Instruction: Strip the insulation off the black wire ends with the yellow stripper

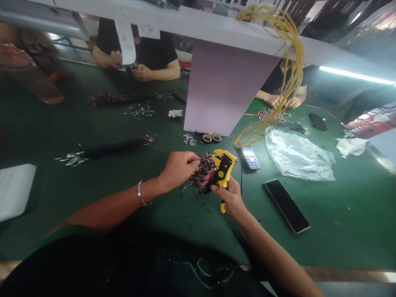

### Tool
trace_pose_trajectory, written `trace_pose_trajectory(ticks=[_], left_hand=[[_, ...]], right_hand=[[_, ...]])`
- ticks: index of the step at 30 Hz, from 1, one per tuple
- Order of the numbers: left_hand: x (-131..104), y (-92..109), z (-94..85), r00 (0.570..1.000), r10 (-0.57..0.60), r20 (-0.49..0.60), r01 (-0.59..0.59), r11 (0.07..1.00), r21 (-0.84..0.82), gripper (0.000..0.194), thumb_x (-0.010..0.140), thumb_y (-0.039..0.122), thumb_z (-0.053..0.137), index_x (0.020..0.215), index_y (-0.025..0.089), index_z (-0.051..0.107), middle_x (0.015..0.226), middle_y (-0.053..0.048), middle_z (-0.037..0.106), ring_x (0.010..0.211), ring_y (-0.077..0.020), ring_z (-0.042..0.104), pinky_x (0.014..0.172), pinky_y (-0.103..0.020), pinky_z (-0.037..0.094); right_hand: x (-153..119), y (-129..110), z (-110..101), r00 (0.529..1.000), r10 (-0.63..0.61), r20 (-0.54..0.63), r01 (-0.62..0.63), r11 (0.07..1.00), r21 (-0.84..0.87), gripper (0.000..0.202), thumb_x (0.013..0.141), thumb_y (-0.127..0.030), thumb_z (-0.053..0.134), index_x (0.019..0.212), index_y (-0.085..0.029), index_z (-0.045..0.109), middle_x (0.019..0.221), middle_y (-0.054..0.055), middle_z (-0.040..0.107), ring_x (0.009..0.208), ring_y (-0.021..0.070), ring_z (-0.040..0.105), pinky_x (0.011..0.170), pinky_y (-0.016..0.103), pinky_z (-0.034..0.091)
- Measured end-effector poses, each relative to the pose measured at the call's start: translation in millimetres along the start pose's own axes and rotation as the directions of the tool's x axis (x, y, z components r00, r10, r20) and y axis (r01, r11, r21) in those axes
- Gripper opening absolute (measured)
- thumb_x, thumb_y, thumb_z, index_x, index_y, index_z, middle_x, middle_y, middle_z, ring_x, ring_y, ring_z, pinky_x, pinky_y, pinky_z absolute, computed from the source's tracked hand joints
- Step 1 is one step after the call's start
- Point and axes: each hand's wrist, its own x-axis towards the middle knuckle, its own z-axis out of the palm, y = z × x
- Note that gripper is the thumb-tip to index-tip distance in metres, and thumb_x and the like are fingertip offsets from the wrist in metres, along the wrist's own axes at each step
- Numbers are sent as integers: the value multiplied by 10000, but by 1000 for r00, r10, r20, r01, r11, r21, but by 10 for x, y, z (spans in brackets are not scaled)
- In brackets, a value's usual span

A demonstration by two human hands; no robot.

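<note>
My right hand [230,193] is wrapped round the handles of a yellow and black wire stripper [223,167], its jaws pointing away from me. My left hand [179,168], with a metal bracelet at the wrist, has thumb and fingers pinched together just left of the tool. Whatever they hold is too small to make out. Between and below the two hands lies a heap of short dark wire pieces with copper-coloured ends [199,176]. A bundle of long black wires [113,148] stretches across the table to the left.
Tape rolls [212,138], small silvery terminals [189,139] and a keypad phone [250,158] lie beyond my hands. At right are a smartphone [286,206] and a plastic bag [298,156]. Yellow wires [292,54] hang from the shelf [213,26]. Two co-workers sit opposite.
</note>
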Motion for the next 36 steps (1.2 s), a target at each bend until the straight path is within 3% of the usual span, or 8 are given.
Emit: trace_pose_trajectory(ticks=[7,18,25,31,36], left_hand=[[-14,3,26,999,-49,-19,50,994,95,207,745,203,520,674,160,710,595,-30,694,551,-117,570,539,-247,393],[30,-101,111,981,-170,93,162,983,80,215,749,253,544,756,163,739,511,-15,634,518,-129,557,550,-276,397],[-62,-13,139,998,-43,35,37,985,172,217,767,239,514,711,175,713,584,-19,654,554,-121,529,551,-271,366],[-183,49,199,992,106,62,-118,964,240,227,772,209,524,554,184,581,562,-2,608,528,-108,473,541,-270,323],[-217,63,216,985,148,89,-167,945,280,246,806,181,523,565,184,572,591,-11,625,562,-128,513,558,-277,334]], right_hand=[[8,33,-28,1000,5,-20,-5,1000,-4,310,745,-262,769,1039,-212,683,957,49,741,837,231,712,865,428,555],[9,-41,-73,996,-23,-82,16,997,-81,308,765,-270,759,1060,-215,691,978,49,752,852,226,719,894,431,549],[-5,39,-61,998,4,-58,-14,986,-164,297,760,-302,760,1039,-214,712,936,40,769,846,235,712,840,407,560],[-24,87,-63,997,11,-77,-31,965,-260,258,745,-331,751,974,-212,743,932,49,777,849,255,699,811,396,553],[-27,68,-79,999,20,-48,-32,963,-269,258,749,-314,750,986,-213,748,959,46,772,880,252,688,827,382,538]])
